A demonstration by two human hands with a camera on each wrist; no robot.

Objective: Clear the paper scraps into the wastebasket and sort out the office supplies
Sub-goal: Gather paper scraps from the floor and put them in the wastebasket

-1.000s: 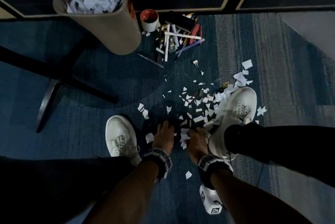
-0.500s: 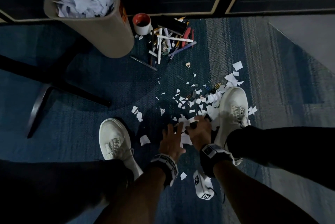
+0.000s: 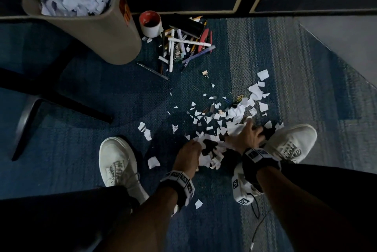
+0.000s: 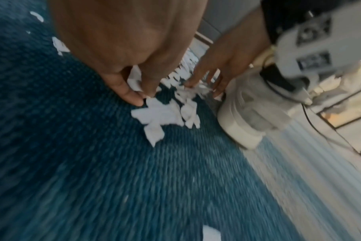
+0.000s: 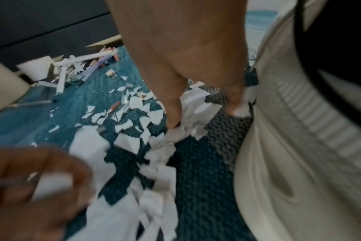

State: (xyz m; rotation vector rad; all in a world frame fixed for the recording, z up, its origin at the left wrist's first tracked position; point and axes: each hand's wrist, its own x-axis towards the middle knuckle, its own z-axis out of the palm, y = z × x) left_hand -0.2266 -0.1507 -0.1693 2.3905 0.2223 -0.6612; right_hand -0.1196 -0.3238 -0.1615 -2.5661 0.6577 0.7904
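White paper scraps [image 3: 214, 127] lie scattered on the blue carpet between my shoes. My left hand [image 3: 190, 149] is low over the near end of the heap; its thumb and fingers [image 4: 132, 96] pinch a bunch of scraps [image 4: 155, 112]. My right hand [image 3: 247, 133] is by the right shoe, its spread fingers [image 4: 216, 88] reaching down onto scraps [image 5: 196, 104] on the carpet, thumb [image 5: 173, 117] on one side. The beige wastebasket [image 3: 98, 33], full of paper, stands at the far left. A pile of pens and markers [image 3: 183, 47] lies beside it.
A red-and-white cup [image 3: 151, 24] stands by the pens. A binder clip [image 3: 205, 74] and paper clips [image 3: 239, 97] lie among the scraps. My white shoes [image 3: 118, 162] [image 3: 291, 143] flank the heap. A chair leg [image 3: 26, 121] is at left, dark cabinets behind.
My left hand, fingers spread half a second ago, has curled onto scraps and drawn back. My right hand has slid further right, up against the right shoe.
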